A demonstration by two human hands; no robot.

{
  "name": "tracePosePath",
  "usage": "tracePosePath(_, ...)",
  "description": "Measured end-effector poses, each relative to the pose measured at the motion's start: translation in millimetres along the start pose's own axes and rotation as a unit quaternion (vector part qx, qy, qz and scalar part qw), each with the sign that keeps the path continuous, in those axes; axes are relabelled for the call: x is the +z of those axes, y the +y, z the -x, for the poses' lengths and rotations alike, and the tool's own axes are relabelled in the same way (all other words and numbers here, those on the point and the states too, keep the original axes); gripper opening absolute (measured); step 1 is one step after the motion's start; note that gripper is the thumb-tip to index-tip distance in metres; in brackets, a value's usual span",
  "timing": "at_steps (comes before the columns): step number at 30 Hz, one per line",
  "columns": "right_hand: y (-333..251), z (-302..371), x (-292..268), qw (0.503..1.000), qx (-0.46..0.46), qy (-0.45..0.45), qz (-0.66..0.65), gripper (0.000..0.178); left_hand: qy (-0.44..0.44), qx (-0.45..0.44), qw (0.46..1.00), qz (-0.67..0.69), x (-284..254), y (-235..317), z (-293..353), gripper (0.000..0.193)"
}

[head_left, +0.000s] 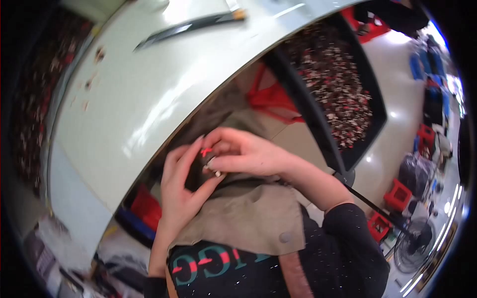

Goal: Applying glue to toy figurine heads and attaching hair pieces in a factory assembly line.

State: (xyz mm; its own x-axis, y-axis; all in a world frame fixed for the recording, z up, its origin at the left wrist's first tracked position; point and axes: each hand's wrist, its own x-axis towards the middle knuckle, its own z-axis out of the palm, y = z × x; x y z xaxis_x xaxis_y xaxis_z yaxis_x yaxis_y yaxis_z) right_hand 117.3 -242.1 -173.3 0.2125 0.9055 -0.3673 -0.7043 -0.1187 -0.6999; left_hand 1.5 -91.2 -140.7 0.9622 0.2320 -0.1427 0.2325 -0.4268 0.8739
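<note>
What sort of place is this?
Probably a workshop or small factory floor, though I can't be sure. What suggests it: a large black bin filled with many small dark, red and pale pieces, a broad white worktable, and a standing fan beyond.

small piece (pixel 206 152) partly hidden by fingers (pixel 222 135), person (pixel 397 16) cut off

Above the table (pixel 164 84) is room; rightward, a black tray (pixel 309 102) obstructs.

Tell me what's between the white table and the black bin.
In the head view, a partly hidden red stool and some floor show between table and bin.
</note>
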Motion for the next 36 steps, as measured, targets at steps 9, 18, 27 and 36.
tracePosePath(9, -64, 63, -113, 0.851, -0.092, 0.413, 0.309, 0.031, -0.026, 0.027, 0.999, -0.006, -46, 9, 22, 0.034)
tracePosePath(18, -69, 72, -98, 0.759, -0.112, 0.433, 0.473, 0.016, 0.008, 0.060, 0.998, 0.016, -135, 18, 10, 0.027)
tracePosePath(27, -58, -51, 47, 0.862, -0.280, 0.083, 0.413, 0.010, 0.354, 0.082, 0.901, -0.237, -279, -60, -105, 0.020)
tracePosePath(36, -33, -104, 71, 0.732, -0.387, 0.155, 0.539, 0.009, 0.296, 0.065, 0.810, -0.502, -317, -96, -145, 0.033)
